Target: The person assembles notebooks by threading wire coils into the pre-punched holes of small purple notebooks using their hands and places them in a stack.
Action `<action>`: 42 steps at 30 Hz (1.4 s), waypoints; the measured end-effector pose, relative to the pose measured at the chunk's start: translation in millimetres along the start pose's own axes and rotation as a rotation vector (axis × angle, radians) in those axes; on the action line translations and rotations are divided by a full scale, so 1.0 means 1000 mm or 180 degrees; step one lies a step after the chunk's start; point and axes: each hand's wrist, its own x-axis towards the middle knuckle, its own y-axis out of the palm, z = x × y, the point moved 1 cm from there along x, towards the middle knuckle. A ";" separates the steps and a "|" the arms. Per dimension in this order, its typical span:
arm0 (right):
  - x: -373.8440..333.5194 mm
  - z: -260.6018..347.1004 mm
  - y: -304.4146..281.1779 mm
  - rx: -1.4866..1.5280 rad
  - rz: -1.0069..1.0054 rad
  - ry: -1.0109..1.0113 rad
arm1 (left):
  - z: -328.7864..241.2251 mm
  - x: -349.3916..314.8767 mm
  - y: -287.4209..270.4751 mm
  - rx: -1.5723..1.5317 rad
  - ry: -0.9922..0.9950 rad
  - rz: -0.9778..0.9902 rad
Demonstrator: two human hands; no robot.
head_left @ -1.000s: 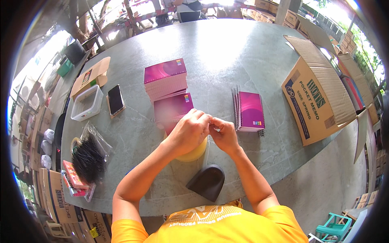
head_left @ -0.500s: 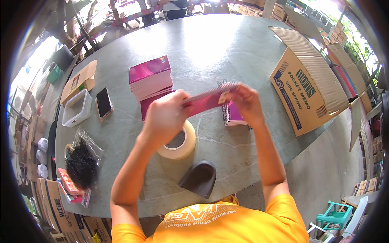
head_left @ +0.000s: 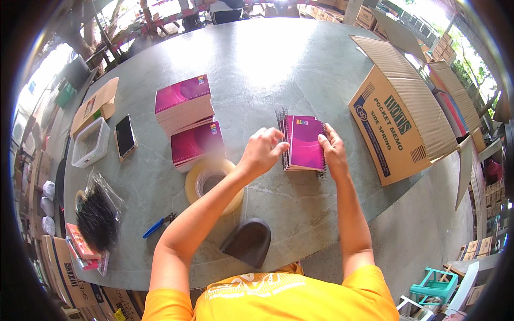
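Centrally on the grey table (head_left: pixel 278 69): small stack of magenta spiral notebooks (head_left: pixel 304 143), wire binding on its left edge. Left hand (head_left: pixel 262 152) curls closed against the binding side; right hand (head_left: pixel 333 152) grips the opposite edge, fingers bent. Likely light, stiff-covered, prone to sliding apart; best squeezed from both sides. Tape roll (head_left: pixel 210 184) lies nearer the person's edge.

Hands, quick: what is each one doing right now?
Left hand: closed on the left edge of the notebook stack.
Right hand: closed on its right edge.
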 end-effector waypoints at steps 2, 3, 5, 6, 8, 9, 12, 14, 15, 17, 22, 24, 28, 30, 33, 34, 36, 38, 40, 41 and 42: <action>0.010 0.000 -0.003 -0.0242 -0.0349 -0.0248 | -0.002 -0.002 0.002 -0.0154 -0.0270 0.0361; 0.014 0.002 -0.008 -0.0263 -0.0335 -0.0288 | -0.002 -0.002 0.003 -0.0231 -0.0405 0.0541; 0.019 0.008 -0.008 -0.0305 -0.0267 -0.0317 | -0.003 -0.002 0.006 -0.0302 -0.0488 0.0619; 0.022 0.010 -0.005 -0.0367 -0.0210 -0.0272 | 0.002 0.000 0.011 -0.0380 -0.0418 0.0476; 0.023 0.005 -0.004 -0.0575 -0.0209 -0.0262 | 0.003 0.004 0.015 -0.0862 -0.0495 0.0514; 0.022 0.001 -0.003 -0.0679 -0.0210 -0.0258 | 0.003 0.004 0.018 -0.0715 -0.0405 0.0443; 0.015 -0.002 0.013 -0.1204 -0.0513 -0.0289 | -0.001 -0.002 0.026 -0.0565 -0.0376 0.0314; 0.016 -0.006 0.017 -0.1418 -0.0570 -0.0301 | -0.002 -0.004 0.022 -0.0577 -0.0271 0.0272; 0.018 -0.009 0.013 -0.1599 -0.0540 -0.0359 | -0.001 -0.006 0.018 -0.0578 -0.0228 0.0242; 0.021 -0.007 0.004 -0.1958 -0.0478 -0.0492 | 0.003 -0.011 -0.007 -0.0014 0.0286 -0.0001; 0.006 0.037 -0.001 -0.2199 -0.0969 -0.1342 | 0.032 -0.064 -0.120 0.1811 0.0332 -0.0401; 0.001 0.058 0.023 -0.1890 -0.0837 -0.1556 | 0.054 -0.089 -0.142 0.2235 0.0180 -0.0436; -0.014 0.063 0.107 -0.1742 0.0577 -0.2130 | 0.081 -0.115 -0.140 0.2672 0.0303 -0.0631; -0.032 0.059 0.156 -0.1995 0.1266 -0.2628 | 0.071 -0.124 -0.139 0.2829 0.0255 -0.0509; -0.057 0.063 0.199 -0.2556 0.1400 -0.3665 | 0.048 -0.128 -0.134 0.2359 0.0492 -0.0706; -0.054 0.060 0.199 -0.2768 0.1483 -0.3740 | 0.039 -0.128 -0.135 0.2086 0.0724 -0.0801; -0.056 0.072 0.203 -0.3030 0.1496 -0.3602 | 0.039 -0.139 -0.151 0.1752 0.0661 -0.0893; -0.057 0.088 0.203 -0.3040 0.1369 -0.3480 | 0.055 -0.150 -0.179 0.1674 0.0268 -0.1141; -0.056 0.096 0.203 -0.3072 0.1303 -0.3435 | 0.093 -0.174 -0.225 0.1895 -0.0428 -0.1471; -0.056 0.092 0.205 -0.3173 0.1466 -0.3315 | 0.120 -0.188 -0.249 0.2001 -0.0829 -0.1640; -0.055 0.083 0.206 -0.3290 0.1615 -0.3181 | 0.145 -0.200 -0.271 0.2046 -0.1649 -0.1694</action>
